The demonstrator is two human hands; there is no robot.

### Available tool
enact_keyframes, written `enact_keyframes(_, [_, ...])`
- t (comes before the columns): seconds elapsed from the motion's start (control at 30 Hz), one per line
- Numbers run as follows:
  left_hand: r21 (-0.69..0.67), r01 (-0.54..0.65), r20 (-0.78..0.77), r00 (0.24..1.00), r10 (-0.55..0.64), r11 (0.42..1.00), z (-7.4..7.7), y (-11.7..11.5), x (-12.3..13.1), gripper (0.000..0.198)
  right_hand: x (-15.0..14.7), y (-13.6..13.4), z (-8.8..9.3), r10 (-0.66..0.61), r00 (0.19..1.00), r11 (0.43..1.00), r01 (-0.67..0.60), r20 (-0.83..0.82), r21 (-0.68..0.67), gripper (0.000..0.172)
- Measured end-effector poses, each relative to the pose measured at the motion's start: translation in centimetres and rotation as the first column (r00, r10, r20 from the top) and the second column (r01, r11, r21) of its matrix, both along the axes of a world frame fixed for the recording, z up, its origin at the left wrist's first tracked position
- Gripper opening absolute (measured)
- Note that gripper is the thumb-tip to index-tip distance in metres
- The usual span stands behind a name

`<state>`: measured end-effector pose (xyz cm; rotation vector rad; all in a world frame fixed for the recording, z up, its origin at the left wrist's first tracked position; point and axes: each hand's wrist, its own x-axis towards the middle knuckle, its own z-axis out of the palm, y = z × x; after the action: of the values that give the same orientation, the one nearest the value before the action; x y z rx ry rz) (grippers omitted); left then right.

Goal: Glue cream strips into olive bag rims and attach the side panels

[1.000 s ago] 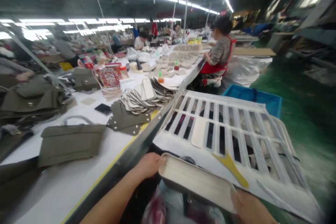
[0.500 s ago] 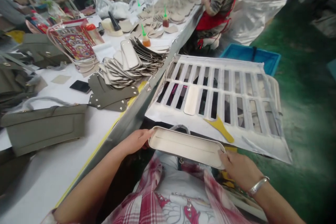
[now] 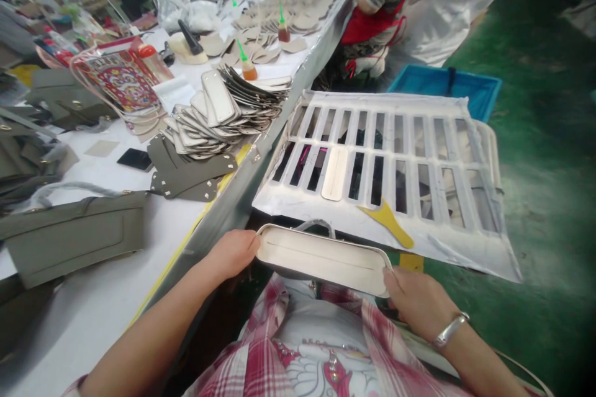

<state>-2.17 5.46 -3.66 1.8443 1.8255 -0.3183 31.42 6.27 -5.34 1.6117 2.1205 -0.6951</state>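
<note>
In front of my body I hold a handbag by both ends. Its long cream face with rounded corners points up at me, and a wrapped handle arches behind its far edge. My left hand is closed on the left end. At the right end my right hand grips the rim, thumb on the cream face. Just beyond stands a white slotted rack with a cream strip lying on it. A yellow scraper rests on the rack's near edge.
On the table at left lie a pile of cream-backed pieces, grey-green panels, a phone and a grey-green handbag. Glue bottles stand farther back. A blue bin is behind the rack. A co-worker sits at the table.
Both hands and the handbag have shifted slightly left in view, with the handbag still held at both ends. The table and rack have also shifted slightly left as the view turned.
</note>
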Motion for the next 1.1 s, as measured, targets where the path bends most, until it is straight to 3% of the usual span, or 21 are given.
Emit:
enact_keyframes(0.13, [-0.035,0.057,0.064,0.996,-0.054,0.998,-0.3,0.3,-0.4,0.035,0.2,-0.1,-0.3,-0.143,0.988,0.989,0.141,-0.054,-0.039,0.04])
enact_keyframes(0.23, [-0.079,-0.048,0.309,0.949,0.07,0.996,-1.4,-0.3,-1.4,0.039,0.4,0.1,-0.6,-0.162,0.982,0.985,0.155,-0.093,-0.077,0.039])
enact_keyframes(0.27, [-0.149,-0.116,0.45,0.876,0.171,0.982,-1.9,-0.7,-1.9,0.043,0.5,0.2,-0.6,-0.172,0.978,0.983,0.162,-0.114,-0.092,0.039])
enact_keyframes(0.33, [-0.379,-0.207,0.686,0.591,0.424,0.902,-3.0,-1.4,-2.8,0.055,0.6,0.3,-0.7,-0.219,0.962,0.971,0.2,-0.162,-0.128,0.041])
enact_keyframes(0.37, [-0.484,-0.216,0.73,0.434,0.527,0.848,-3.4,-1.7,-3.1,0.06,0.7,0.4,-0.6,-0.251,0.949,0.963,0.226,-0.188,-0.148,0.043])
enact_keyframes(0.4, [-0.55,-0.22,0.736,0.328,0.592,0.806,-3.6,-1.9,-3.3,0.064,0.7,0.5,-0.6,-0.277,0.938,0.955,0.245,-0.209,-0.167,0.045])
enact_keyframes(0.43, [-0.567,-0.238,0.73,0.298,0.615,0.788,-3.7,-2.0,-3.3,0.065,0.7,0.5,-0.5,-0.291,0.931,0.951,0.255,-0.221,-0.177,0.048])
enact_keyframes(0.47, [-0.537,-0.274,0.721,0.342,0.603,0.798,-3.6,-2.1,-3.2,0.063,0.7,0.6,-0.4,-0.284,0.933,0.953,0.247,-0.222,-0.177,0.05])
enact_keyframes(0.53, [-0.354,-0.316,0.645,0.599,0.474,0.88,-3.0,-1.9,-2.5,0.053,0.6,0.6,-0.3,-0.208,0.962,0.973,0.185,-0.176,-0.142,0.048])
enact_keyframes(0.6, [-0.141,-0.23,0.445,0.854,0.27,0.963,-2.0,-1.5,-1.5,0.042,0.5,0.5,-0.2,-0.068,0.994,0.995,0.062,-0.083,-0.076,0.04])
enact_keyframes(0.67, [-0.042,-0.093,0.248,0.964,0.1,0.995,-1.2,-0.9,-0.7,0.037,0.5,0.3,-0.3,0.041,0.999,0.998,-0.042,-0.028,-0.039,0.032])
enact_keyframes(0.83, [-0.02,0.065,0.01,0.998,-0.065,0.998,-0.7,0.2,0.2,0.029,0.4,-0.2,-0.7,-0.048,0.997,0.999,0.046,-0.064,-0.027,0.038])
enact_keyframes(0.93, [-0.008,0.095,-0.051,0.994,-0.095,0.995,-1.0,0.4,0.1,0.029,0.3,-0.2,-0.8,-0.007,1.0,1.0,0.008,-0.03,0.01,0.035])
enact_keyframes(1.03, [0.02,0.069,0.0,0.998,-0.069,0.997,-1.2,0.1,-0.2,0.03,0.3,-0.2,-0.9,0.115,0.993,0.992,-0.116,0.012,0.057,0.03])
enact_keyframes(1.1, [0.001,-0.055,0.208,0.977,0.054,0.998,-1.5,-0.4,-0.6,0.034,0.4,-0.3,-0.9,0.139,0.99,0.989,-0.139,-0.009,0.059,0.03])
